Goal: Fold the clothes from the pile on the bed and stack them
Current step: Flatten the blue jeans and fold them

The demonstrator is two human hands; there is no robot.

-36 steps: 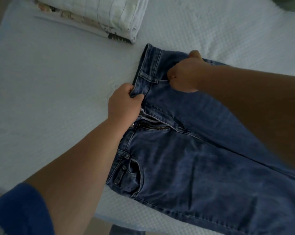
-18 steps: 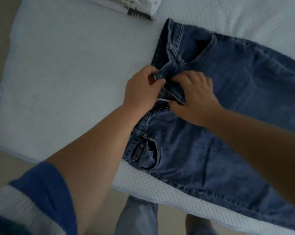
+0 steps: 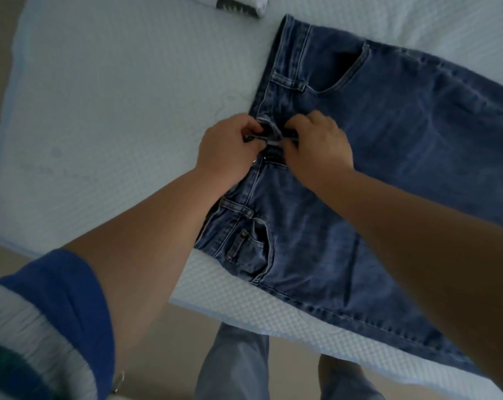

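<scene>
A pair of blue jeans (image 3: 389, 157) is spread flat on the white bed (image 3: 114, 111), front side up, with the waistband toward the middle of the bed and the legs running off to the right. The open top of the fly is held by both hands. The left hand (image 3: 227, 148) is closed on one flap of the waistband (image 3: 257, 137), and the fingers of the right hand (image 3: 316, 145) are pinched on the other flap just beside it, so the two flaps are being drawn together. The zipper (image 3: 273, 157) looks partly open just below the hands. The step in hand seems to be closing the waist before any folding is done (the button itself cannot be made out). For the next move, the flaps probably need to be lined up and fastened, and then one leg can be laid over the other. At the top edge, a corner of a folded cloth (image 3: 238, 7) is seen on the bed, well apart from the jeans; it may be the stack. No box or basket is in view, so nothing is held inside anything; only the small front pocket (image 3: 244, 249) is seen, and it looks flat.
</scene>
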